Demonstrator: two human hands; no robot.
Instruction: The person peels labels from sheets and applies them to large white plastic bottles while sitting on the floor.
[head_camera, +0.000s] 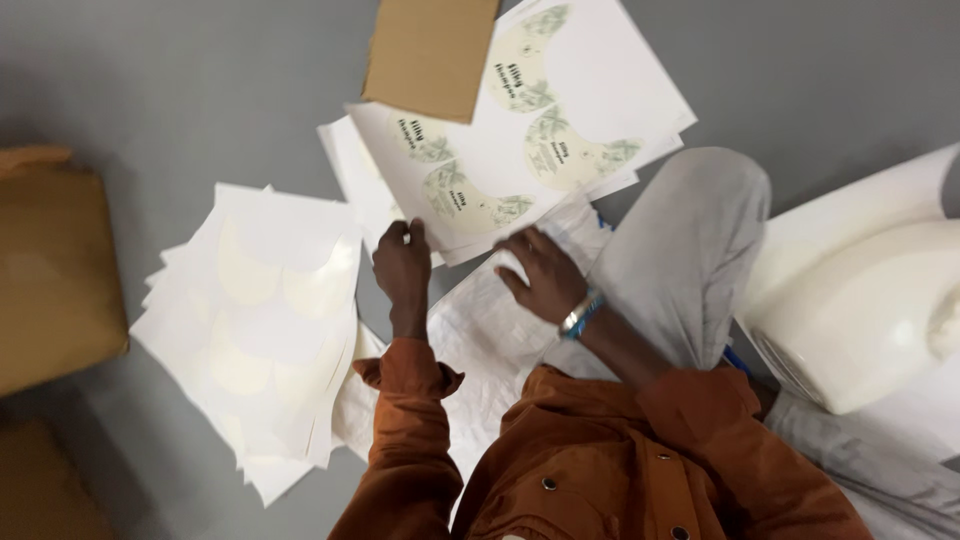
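Basically left hand (402, 262) pinched shut on the near edge of the printed sticker sheets (520, 120) lying just ahead on the floor (200, 90), right hand (540, 275) spread flat beside.

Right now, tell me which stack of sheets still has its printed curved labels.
The stack of printed sheets at the top, just beyond both hands, under the brown cardboard piece. Its top sheet carries green-patterned curved labels; the stack of blank sheets on the left shows only empty outlines.
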